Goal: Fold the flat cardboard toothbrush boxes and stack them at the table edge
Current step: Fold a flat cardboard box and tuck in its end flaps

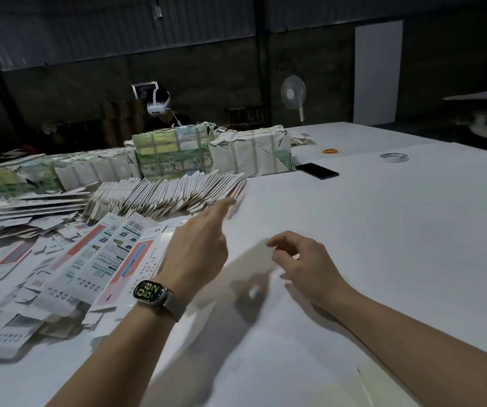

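Observation:
A slanted row of folded white toothbrush boxes [163, 198] leans across the white table [383, 230] ahead of me. Flat printed boxes [113, 259] with pink and blue stripes lie scattered at the left. My left hand [198, 251], with a watch on its wrist, reaches forward with straight fingers. Its fingertips are at the right end of the row, by a pink-edged box [237, 193]. My right hand [301, 262] hovers over the table with loosely curled fingers and nothing clearly in them. A pale blurred shape [251, 259] lies between my hands.
Wrapped bundles [174, 151] of stock stand behind the row. A black phone [318, 170], a tape roll [393, 157] and an orange object [331, 151] lie at the far right. A person [160, 110] with a headset sits beyond the bundles. A fan [293, 92] stands behind.

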Action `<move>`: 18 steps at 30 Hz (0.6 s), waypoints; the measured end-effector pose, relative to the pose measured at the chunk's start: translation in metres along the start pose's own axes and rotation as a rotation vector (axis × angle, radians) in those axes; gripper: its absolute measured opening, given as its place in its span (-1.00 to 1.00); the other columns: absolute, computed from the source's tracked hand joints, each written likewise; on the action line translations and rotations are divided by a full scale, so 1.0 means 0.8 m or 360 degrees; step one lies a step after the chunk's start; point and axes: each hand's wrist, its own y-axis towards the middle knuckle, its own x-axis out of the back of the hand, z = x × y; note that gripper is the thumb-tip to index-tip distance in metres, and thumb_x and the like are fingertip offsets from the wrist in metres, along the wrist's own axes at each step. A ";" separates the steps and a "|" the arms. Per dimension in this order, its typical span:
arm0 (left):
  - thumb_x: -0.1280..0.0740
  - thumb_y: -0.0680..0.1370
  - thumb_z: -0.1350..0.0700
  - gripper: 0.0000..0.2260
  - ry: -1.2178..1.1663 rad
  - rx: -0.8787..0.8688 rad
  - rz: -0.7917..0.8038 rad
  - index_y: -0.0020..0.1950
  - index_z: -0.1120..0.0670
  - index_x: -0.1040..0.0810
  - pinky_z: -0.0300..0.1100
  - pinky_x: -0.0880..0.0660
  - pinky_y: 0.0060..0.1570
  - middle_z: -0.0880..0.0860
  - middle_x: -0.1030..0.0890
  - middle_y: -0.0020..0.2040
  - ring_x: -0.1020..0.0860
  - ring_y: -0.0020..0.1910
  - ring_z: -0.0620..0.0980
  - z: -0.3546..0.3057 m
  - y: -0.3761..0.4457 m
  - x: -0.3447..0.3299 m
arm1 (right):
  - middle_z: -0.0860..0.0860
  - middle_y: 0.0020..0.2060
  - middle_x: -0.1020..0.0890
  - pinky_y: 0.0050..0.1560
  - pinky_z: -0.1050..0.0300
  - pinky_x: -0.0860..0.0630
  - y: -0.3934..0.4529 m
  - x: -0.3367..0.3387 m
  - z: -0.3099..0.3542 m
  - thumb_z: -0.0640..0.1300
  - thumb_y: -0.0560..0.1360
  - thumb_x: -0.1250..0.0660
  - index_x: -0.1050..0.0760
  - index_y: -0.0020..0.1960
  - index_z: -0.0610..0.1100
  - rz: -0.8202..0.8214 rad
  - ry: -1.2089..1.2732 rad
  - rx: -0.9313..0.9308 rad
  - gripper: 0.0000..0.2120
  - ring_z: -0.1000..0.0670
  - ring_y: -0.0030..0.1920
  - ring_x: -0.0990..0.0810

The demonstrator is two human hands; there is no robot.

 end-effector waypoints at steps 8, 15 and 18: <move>-0.21 0.65 0.31 -0.66 -0.1905 0.0842 0.0197 0.34 -0.03 -0.42 -0.09 -0.65 -0.25 0.00 -0.69 -0.06 -0.72 -0.07 -0.03 -0.049 -0.020 -0.035 | -0.06 -0.16 -0.69 -0.13 0.01 -0.59 0.010 0.004 0.008 -0.16 0.66 -0.19 -0.53 0.05 -0.01 -0.0223 0.0476 -0.0176 -0.85 -0.04 -0.19 -0.64; -0.22 0.68 0.21 -0.80 -0.1976 0.0958 0.0377 0.25 -0.03 -0.40 -0.11 -0.64 -0.28 -0.01 -0.73 -0.17 -0.73 -0.12 0.05 -0.040 -0.028 -0.066 | 0.08 -0.24 -0.69 -0.24 0.17 -0.65 0.006 0.010 0.007 -0.05 0.69 -0.15 -0.53 0.15 0.03 -0.0245 0.0542 -0.0187 -0.81 0.00 -0.16 -0.73; -0.22 0.68 0.18 -0.80 -0.1936 0.0941 0.0391 0.25 -0.06 -0.38 -0.11 -0.64 -0.27 -0.04 -0.72 -0.17 -0.73 -0.11 0.02 -0.042 -0.031 -0.069 | 0.08 -0.23 -0.71 -0.12 0.05 -0.68 0.007 0.009 0.005 -0.12 0.67 -0.20 -0.54 0.21 0.02 -0.0239 0.0469 -0.0166 -0.81 -0.02 -0.16 -0.73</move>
